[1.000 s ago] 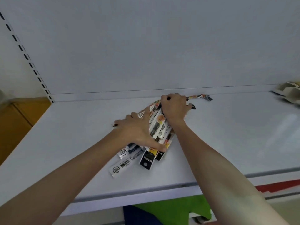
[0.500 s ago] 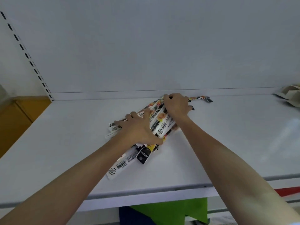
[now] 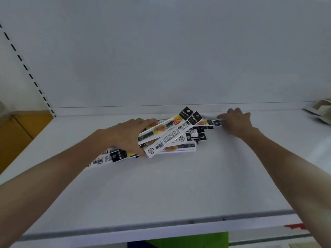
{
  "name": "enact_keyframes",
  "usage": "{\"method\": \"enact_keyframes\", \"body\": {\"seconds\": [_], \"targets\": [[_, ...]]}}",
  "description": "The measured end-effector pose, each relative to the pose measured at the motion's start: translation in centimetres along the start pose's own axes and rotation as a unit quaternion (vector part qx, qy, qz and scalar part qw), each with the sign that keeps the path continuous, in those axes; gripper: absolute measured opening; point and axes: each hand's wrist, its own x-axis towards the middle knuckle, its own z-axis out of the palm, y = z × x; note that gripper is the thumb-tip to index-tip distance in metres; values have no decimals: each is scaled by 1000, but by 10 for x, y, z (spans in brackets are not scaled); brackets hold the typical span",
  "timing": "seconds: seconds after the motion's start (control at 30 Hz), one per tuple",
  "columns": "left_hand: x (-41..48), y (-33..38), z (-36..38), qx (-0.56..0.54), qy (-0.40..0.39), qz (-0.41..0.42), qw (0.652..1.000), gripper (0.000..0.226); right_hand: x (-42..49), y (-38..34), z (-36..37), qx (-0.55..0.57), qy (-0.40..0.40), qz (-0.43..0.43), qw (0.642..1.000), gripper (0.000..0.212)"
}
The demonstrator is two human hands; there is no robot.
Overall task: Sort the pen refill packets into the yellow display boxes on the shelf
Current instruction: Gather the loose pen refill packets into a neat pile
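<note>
A heap of long pen refill packets (image 3: 172, 138), white with black ends and yellow-orange prints, lies on the white shelf (image 3: 179, 185) near its back wall. My left hand (image 3: 129, 135) grips a bundle of these packets at their left end, thumb underneath. My right hand (image 3: 234, 120) reaches to the right of the heap and pinches the black end of a single refill packet (image 3: 212, 122) lying by the back edge. No yellow display box shows fully.
A pale cardboard box (image 3: 320, 110) sits at the shelf's far right edge. A slotted upright (image 3: 26, 68) runs down the left side, with a wooden cabinet (image 3: 16, 133) beyond. Green material (image 3: 188, 240) shows below the shelf's front lip.
My right hand left the heap and moved right to the stray packet by the back wall. My left hand closed round a bundle and turned it more level.
</note>
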Motion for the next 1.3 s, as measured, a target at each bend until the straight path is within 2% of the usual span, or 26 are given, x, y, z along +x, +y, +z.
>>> {"method": "enact_keyframes", "body": {"seconds": [0.07, 0.13, 0.17, 0.23, 0.27, 0.3, 0.37, 0.43, 0.5, 0.57, 0.6, 0.63, 0.7, 0.73, 0.77, 0.8, 0.87, 0.93, 1.03, 1.1, 1.17, 1.23, 1.3], "targets": [[0, -3, 1, 4, 2, 16, 1000, 113, -1, 6, -6, 23, 46, 29, 998, 30], [2, -5, 1, 6, -4, 23, 1000, 114, -5, 7, -22, 152, 128, 64, 978, 28], [4, -6, 1, 6, -10, 26, 1000, 114, -7, 3, -34, 212, 175, 54, 960, 28], [8, -7, -1, 4, -18, 35, 999, 116, -13, -21, -59, 284, 239, -31, 928, 25], [10, -5, -3, 8, -20, 38, 999, 117, -18, -39, -69, 298, 241, -93, 919, 25], [12, -4, -5, 16, -18, 40, 999, 117, -23, -60, -74, 303, 213, -159, 915, 25], [12, 0, -8, 70, 1, 33, 997, 115, -36, -101, -68, 258, 93, -270, 923, 27], [4, 1, -13, 146, 45, -24, 988, 114, -49, -129, -48, 193, -28, -306, 932, 41], [-17, -9, -18, 148, 97, -115, 978, 122, -56, -136, -30, 190, -45, -288, 938, 51], [-47, -28, -13, 7, 156, -181, 971, 124, -55, -136, -23, 186, 8, -274, 943, 54], [-63, -35, -6, -104, 179, -199, 958, 114, -54, -137, -22, 166, 28, -271, 948, 60], [-77, -39, 3, -230, 204, -209, 928, 97, -53, -140, -23, 147, 43, -268, 951, 67], [-88, -44, 30, -448, 290, -205, 821, 62, -48, -149, -24, 124, 64, -267, 953, 78], [-88, -43, 42, -502, 337, -203, 771, 52, -47, -153, -24, 122, 77, -265, 953, 80], [-84, -40, 49, -527, 371, -201, 737, 48, -46, -157, -25, 127, 90, -260, 953, 80], [-78, -36, 53, -550, 390, -199, 711, 47, -47, -160, -26, 133, 101, -252, 953, 79], [-61, -21, 50, -601, 377, -197, 677, 47, -48, -164, -26, 128, 118, -243, 954, 72], [-41, -9, 46, -605, 354, -199, 685, 47, -50, -166, -24, 129, 117, -240, 955, 67], [-15, -5, 35, -586, 320, -201, 716, 47, -57, -169, -24, 120, 125, -247, 953, 78], [-8, -11, 31, -547, 306, -202, 752, 64, -60, -168, -28, 131, 97, -245, 956, 73], [-10, -20, 33, -522, 321, -198, 765, 72, -59, -157, -38, 156, 87, -224, 958, 63], [-13, -28, 36, -536, 339, -187, 750, 72, -54, -132, -50, 211, 146, -171, 951, 63], [-17, -30, 35, -528, 345, -172, 756, 66, -49, -98, -50, 258, 233, -63, 936, 60]]}}
